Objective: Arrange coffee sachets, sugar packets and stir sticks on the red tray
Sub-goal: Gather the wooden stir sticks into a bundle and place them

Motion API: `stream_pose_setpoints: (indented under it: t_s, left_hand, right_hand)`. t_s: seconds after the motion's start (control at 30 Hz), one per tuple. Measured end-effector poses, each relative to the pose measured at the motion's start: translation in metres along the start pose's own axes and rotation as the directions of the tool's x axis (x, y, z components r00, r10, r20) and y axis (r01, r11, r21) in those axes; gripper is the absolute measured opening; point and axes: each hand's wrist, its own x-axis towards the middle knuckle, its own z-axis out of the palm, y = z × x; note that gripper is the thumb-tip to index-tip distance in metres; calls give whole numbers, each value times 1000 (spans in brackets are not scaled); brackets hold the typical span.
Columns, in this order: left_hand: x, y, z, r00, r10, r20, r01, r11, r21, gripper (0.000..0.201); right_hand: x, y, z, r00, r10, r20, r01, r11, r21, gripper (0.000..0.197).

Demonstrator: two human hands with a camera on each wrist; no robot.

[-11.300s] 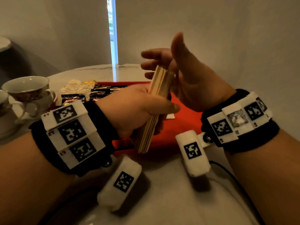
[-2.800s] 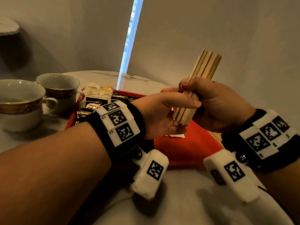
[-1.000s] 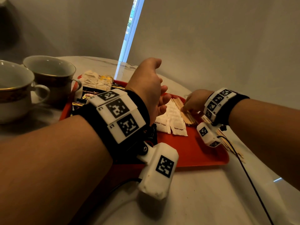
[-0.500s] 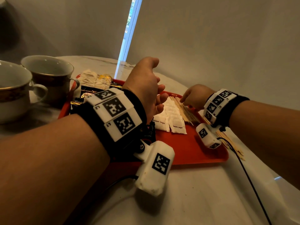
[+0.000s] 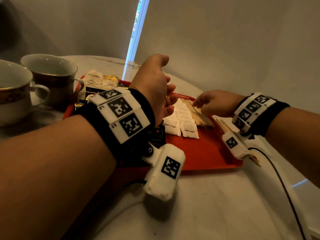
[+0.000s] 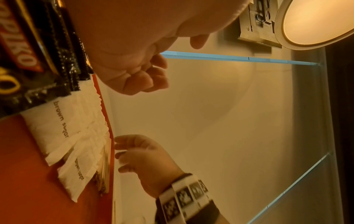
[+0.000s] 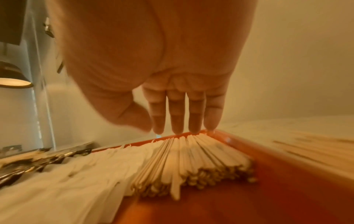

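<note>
The red tray (image 5: 199,153) holds black coffee sachets (image 5: 90,92) at its left, white brown-sugar packets (image 5: 183,118) in the middle and a fanned bundle of wooden stir sticks (image 5: 201,116) on the right. My right hand (image 5: 206,105) hovers low over the sticks. In the right wrist view its straight fingers (image 7: 178,121) reach the far ends of the stir sticks (image 7: 191,159) by the tray's far rim. My left hand (image 5: 168,101) hangs above the sachets and packets, loosely curled (image 6: 145,77) and holding nothing.
Two teacups (image 5: 50,78) (image 5: 12,90) stand on the table left of the tray. Pale crumpled packets (image 5: 102,80) lie at the tray's far left corner. More loose sticks (image 5: 223,126) lie on the table right of the tray. A black cable (image 5: 280,179) runs from my right wrist.
The stick bundle, held up in both hands 2.8 s ago, now lies on the tray beside the sugar packets. My right hand has straightened its fingers over the sticks' far ends; the left hovers empty.
</note>
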Motion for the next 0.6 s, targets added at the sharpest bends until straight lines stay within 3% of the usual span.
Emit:
stream_pose_setpoints:
  t_s: [0.1, 0.17, 0.6]
  left_hand:
    - [2, 0, -1, 1000, -1, -1, 1, 1000, -3, 38]
    - [3, -1, 0, 1000, -5, 1, 5, 1000, -5, 38]
    - [3, -5, 1, 1000, -9, -10, 9, 1000, -4, 37]
  right_hand:
    - [-13, 12, 4, 984, 21, 178, 8, 986, -164, 92]
    - [-16, 17, 11, 985, 22, 168, 24, 963, -270, 109]
    - [-5, 21, 13, 1000, 10, -2, -10, 970, -244, 90]
